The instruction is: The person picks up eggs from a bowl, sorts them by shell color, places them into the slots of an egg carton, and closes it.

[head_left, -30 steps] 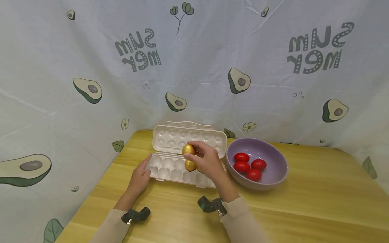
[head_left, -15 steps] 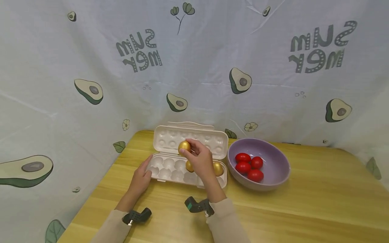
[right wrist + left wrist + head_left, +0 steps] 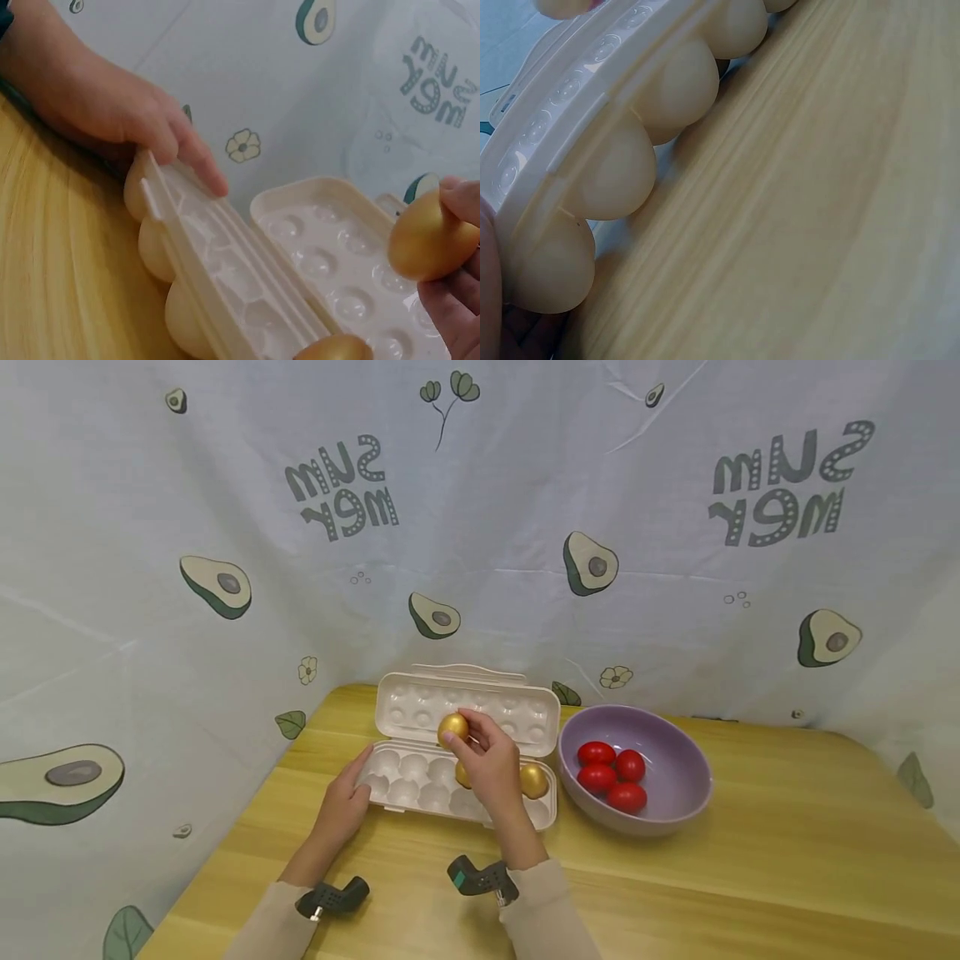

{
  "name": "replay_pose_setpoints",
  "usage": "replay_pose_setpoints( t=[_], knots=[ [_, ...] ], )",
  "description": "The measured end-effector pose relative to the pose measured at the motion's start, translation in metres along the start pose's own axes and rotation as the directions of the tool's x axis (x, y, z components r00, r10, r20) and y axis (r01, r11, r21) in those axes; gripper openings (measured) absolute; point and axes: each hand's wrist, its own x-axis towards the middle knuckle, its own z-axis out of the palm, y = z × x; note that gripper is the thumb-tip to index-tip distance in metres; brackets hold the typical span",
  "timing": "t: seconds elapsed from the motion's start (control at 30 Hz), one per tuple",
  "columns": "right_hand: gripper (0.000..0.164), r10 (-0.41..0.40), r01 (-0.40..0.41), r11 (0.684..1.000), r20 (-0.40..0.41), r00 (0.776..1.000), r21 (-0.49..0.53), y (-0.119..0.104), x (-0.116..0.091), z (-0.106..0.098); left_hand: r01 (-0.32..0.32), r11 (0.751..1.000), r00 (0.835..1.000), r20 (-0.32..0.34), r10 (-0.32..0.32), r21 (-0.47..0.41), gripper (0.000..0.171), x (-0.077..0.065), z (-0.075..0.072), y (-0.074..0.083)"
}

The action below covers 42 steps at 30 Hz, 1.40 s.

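Observation:
My right hand (image 3: 491,762) pinches a golden egg (image 3: 453,729) between thumb and fingertips, above the open egg carton (image 3: 427,813). The same egg (image 3: 431,236) shows large in the right wrist view. My left hand (image 3: 345,797) grips the carton's left end, a finger along the rim. Two more golden eggs show in the cups: one (image 3: 535,781) near the right end, the other (image 3: 462,773) partly hidden behind my right hand. The cups at the left hold nothing. In the left wrist view, the carton's rounded cup bottoms (image 3: 615,169) face the camera.
The carton's lid (image 3: 405,702) leans back open behind the cups. Right of the carton, a purple bowl (image 3: 678,777) holds several red eggs (image 3: 627,797). A curtain (image 3: 495,510) printed with avocados hangs behind the wooden table (image 3: 787,827).
My right hand has carried the golden egg a little to the left over the carton, uncovering the egg near its right end. My left hand has stayed at the carton's left end.

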Motion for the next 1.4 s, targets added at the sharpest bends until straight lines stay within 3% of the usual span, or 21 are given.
replay_pose_setpoints(
  t=[0.3,0.67,0.9,1.4],
  knots=[
    [0.039,0.026,-0.028,0.997,-0.022,0.999,-0.072,0.017,-0.003,-0.008,0.004,1.0,1.0,0.002,-0.004,0.013,0.058,0.001,0.002,-0.001],
    [0.039,-0.069,0.071,0.976,0.013,0.997,-0.208,0.058,-0.001,-0.001,-0.013,1.0,1.0,-0.006,0.013,0.009,0.059,0.0,0.0,-0.001],
    [0.039,-0.106,0.108,0.923,0.026,0.994,-0.368,0.063,-0.003,0.007,0.006,1.0,1.0,-0.013,-0.006,0.019,0.06,0.002,0.001,-0.001],
    [0.037,-0.102,0.159,0.889,0.151,0.983,-0.43,0.066,-0.006,0.009,0.015,1.0,1.0,-0.007,-0.015,0.011,0.06,0.003,0.002,-0.003]
  ],
)
